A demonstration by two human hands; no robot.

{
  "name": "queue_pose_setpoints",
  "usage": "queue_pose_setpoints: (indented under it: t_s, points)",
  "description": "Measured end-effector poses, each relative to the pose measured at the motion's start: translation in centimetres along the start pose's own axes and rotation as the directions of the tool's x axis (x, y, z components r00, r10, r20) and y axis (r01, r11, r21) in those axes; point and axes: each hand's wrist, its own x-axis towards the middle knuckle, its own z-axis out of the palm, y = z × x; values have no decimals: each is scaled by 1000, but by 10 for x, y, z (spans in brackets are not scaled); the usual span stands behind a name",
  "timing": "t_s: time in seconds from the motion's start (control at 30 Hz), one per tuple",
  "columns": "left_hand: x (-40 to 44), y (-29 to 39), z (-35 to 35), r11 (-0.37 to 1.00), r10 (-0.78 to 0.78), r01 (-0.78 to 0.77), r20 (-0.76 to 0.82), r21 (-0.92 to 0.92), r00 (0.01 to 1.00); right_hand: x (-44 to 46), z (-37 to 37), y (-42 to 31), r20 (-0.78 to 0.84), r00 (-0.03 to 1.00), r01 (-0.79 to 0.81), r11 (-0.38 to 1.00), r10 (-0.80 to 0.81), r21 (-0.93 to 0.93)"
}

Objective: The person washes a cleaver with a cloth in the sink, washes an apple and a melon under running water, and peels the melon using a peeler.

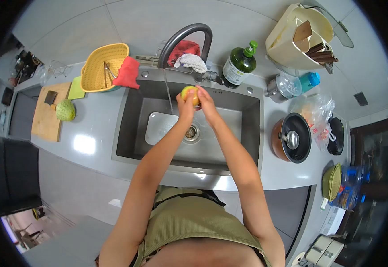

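Over the sink [134, 111], a round yellow-green fruit [189, 92], apple-like in look, is held between both my hands. My left hand [185, 108] grips it from the left and below, and my right hand [207, 103] closes on its right side. The fingers partly cover it, so its exact kind is hard to make out. Just to the left, water [167, 89] runs from the curved dark faucet [183, 39] into the basin. A pale rectangular tray or board [154, 129] lies on the sink floor beside the drain [191, 132].
Left of the sink are a yellow basket [89, 69], a red cloth [127, 73], a cutting board [47, 118] and a bumpy green fruit [65, 110]. A green pump bottle [239, 64] stands behind the sink; a pot [283, 138] with a ladle sits to the right.
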Motion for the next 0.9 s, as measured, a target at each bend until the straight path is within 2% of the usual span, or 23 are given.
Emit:
queue_pose_setpoints:
  t_s: [0.03,0.07,0.17,0.2,0.3,0.4,0.5,0.6,0.67,0.77,0.8,0.87,0.9]
  points:
    - [-4,7,-4,997,-77,75,-58,-36,995,0,7,0,20,999,30,998,-29,-51]
    - [9,-1,-19,990,-100,105,-56,90,993,1,16,1,43,997,62,993,-58,-100]
    - [62,-39,-65,980,70,-28,-208,199,976,9,44,-1,118,992,68,990,-53,-125]
    - [60,-32,-69,981,70,-22,-243,194,967,15,51,3,140,989,57,993,-42,-106]
    - [40,6,-75,993,-18,30,-104,115,994,26,60,10,179,984,-14,1000,13,4]
    - [30,21,-79,999,32,-33,26,38,999,29,50,0,261,965,-52,997,38,49]
    - [37,17,-94,936,331,-348,196,57,923,32,44,-12,344,939,-30,998,12,47]
    - [34,22,-100,931,350,-366,260,14,900,35,42,-12,382,923,3,997,-32,76]
    - [34,22,-97,913,401,-407,251,-28,881,35,47,-8,367,927,25,990,-74,137]
    - [36,13,-101,900,427,-435,235,-19,873,38,47,1,392,918,16,993,-61,119]
    - [36,12,-103,898,430,-441,229,-5,873,35,49,-1,366,930,-19,997,-9,73]
    - [33,9,-109,928,344,-354,97,118,934,28,54,-6,310,946,-92,996,92,-17]
    - [29,9,-113,939,299,-299,26,172,954,28,59,5,279,958,-21,990,60,-140]
